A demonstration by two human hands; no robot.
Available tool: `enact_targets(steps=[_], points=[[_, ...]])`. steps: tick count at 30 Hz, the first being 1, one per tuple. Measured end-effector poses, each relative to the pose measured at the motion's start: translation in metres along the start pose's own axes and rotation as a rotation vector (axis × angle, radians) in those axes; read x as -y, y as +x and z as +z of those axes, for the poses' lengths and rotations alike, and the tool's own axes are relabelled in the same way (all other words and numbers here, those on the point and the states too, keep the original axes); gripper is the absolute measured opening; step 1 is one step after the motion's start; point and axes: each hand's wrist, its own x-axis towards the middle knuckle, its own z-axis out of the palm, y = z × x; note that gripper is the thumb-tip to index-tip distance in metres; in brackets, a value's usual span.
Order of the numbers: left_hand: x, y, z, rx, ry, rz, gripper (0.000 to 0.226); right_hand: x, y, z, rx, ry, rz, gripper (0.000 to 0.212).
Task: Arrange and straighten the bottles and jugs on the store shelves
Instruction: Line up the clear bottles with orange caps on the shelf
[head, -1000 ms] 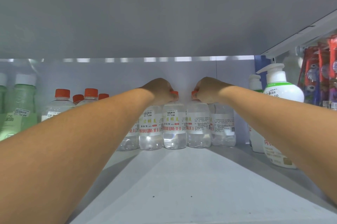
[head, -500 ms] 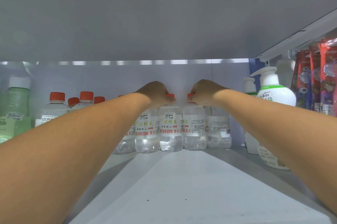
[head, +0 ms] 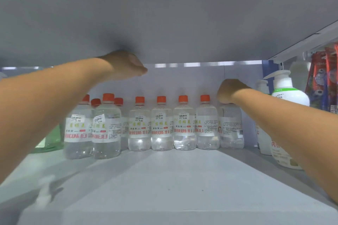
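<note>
Back row: five clear plastic bottles with orange screw caps stand upright side by side against the grey back panel, white printed labels facing out, shoulders touching or nearly so.
End bottle: the rightmost clear bottle of that row has its top hidden under the right hand.
Right hand: the right hand is curled over that bottle's cap, gripping it from above.
Left hand: the left hand is raised just beneath the underside of the grey upper shelf, well above the caps; fingers loosely bent, holding nothing.
Left cluster: more clear orange-capped bottles stand further forward, bunched unevenly, partly behind the left forearm.
Green bottle: a translucent pale green bottle shows low at far left, mostly covered.
Pump bottles: white rounded plastic pump bottles stand at the right, near the gripped bottle.
Open room: the smooth matte grey lower shelf is bare in front of the row.
</note>
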Motion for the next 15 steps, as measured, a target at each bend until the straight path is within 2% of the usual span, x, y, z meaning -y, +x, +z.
enact_targets(steps=[2, 5, 9, 11, 13, 15], points=[[0.037, -0.017, -0.006, -0.065, -0.023, -0.112, 0.027, -0.001, -0.006, -0.004, 0.117, -0.112, 0.013, 0.010], [0.089, -0.048, 0.003, -0.094, -0.077, -0.237, 0.033, -0.001, -0.013, -0.013, 0.140, -0.204, 0.018, 0.007], [0.129, -0.080, 0.012, -0.136, -0.227, -0.279, 0.053, 0.014, -0.028, -0.026, 0.128, -0.179, 0.051, 0.033], [0.140, -0.085, 0.009, -0.108, -0.239, -0.274, 0.057, 0.025, -0.035, -0.034, 0.145, -0.167, 0.086, 0.036], [0.149, -0.088, 0.005, -0.015, -0.209, -0.250, 0.062, 0.036, -0.043, -0.040, 0.199, -0.185, 0.108, 0.027], [0.159, -0.089, 0.005, 0.075, -0.169, -0.231, 0.072, 0.046, -0.044, -0.042, 0.224, -0.095, 0.119, 0.018]])
